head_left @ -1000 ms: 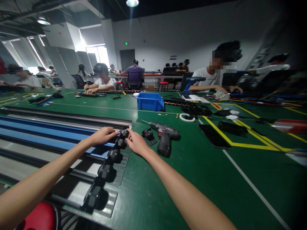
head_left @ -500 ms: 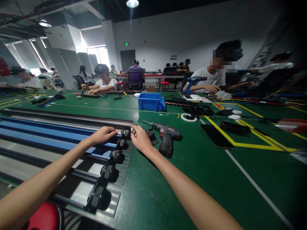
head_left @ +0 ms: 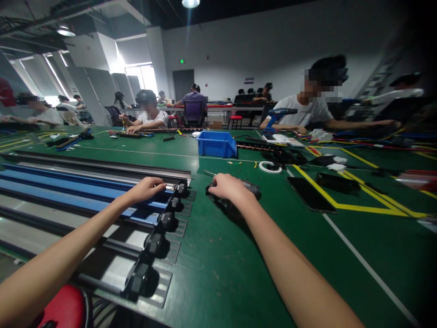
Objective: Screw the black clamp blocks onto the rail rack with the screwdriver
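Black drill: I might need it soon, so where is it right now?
In the head view, the black drill lies on the green table right of centre, partly hidden by the right grip, nearer the camera than the blue bin.

The left forearm (head_left: pixel 73 241) slanted in over the near edge of the green table (head_left: pixel 211 269), bare as far as it showed, and ran forward and to the right. Its wrist bent slightly rightward, and the left hand (head_left: pixel 146 189) was held with its back uppermost, fingers close together and softly curved, tips pointing right. The right forearm (head_left: pixel 293 259), also bare, stretched forward and leftward from the near-edge side. The right hand (head_left: pixel 230 187) was palm down with the knuckles arched, fingers bent under and largely hidden beneath it. The hands were apart, about equally far from the table's far edge, the arms converging toward it
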The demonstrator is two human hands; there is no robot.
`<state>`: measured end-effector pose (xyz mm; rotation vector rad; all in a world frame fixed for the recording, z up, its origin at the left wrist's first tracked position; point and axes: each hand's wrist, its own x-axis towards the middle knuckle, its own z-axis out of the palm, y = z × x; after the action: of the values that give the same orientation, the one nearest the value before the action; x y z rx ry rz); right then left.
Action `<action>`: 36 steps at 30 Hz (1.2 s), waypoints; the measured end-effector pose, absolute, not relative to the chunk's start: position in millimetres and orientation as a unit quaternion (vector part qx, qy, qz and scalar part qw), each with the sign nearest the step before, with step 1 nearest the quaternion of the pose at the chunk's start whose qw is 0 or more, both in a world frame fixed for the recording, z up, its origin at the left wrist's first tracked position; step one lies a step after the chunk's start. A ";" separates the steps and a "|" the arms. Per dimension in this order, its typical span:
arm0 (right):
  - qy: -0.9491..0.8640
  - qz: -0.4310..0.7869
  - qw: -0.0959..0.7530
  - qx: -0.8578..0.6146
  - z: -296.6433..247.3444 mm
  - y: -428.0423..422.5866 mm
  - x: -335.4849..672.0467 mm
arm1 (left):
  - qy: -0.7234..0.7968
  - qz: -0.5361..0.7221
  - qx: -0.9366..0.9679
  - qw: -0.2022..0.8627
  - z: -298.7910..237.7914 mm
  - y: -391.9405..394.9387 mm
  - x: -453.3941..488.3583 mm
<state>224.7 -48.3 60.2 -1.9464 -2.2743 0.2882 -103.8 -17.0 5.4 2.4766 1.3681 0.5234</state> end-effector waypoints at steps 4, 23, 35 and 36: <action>-0.756 0.082 0.036 -0.649 55.4 -49.0 218.4 | 0.473 0.183 0.851 0.134 7.6 -17.8 -104.2; -0.757 0.105 0.182 -0.618 0.9 -33.6 194.0 | 0.475 0.182 0.850 0.135 4.0 -14.4 -106.0; -0.764 0.151 0.356 -0.517 -45.7 -21.7 175.0 | 0.481 0.178 0.846 0.145 5.7 -15.2 -105.6; -0.766 0.153 0.362 -0.509 -48.2 -20.6 174.2 | 0.481 0.177 0.846 0.145 5.8 -15.1 -105.4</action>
<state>174.2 -20.6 -48.2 -1.3108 -1.9721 0.3939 -105.4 -15.1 5.8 2.4381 1.3850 0.5113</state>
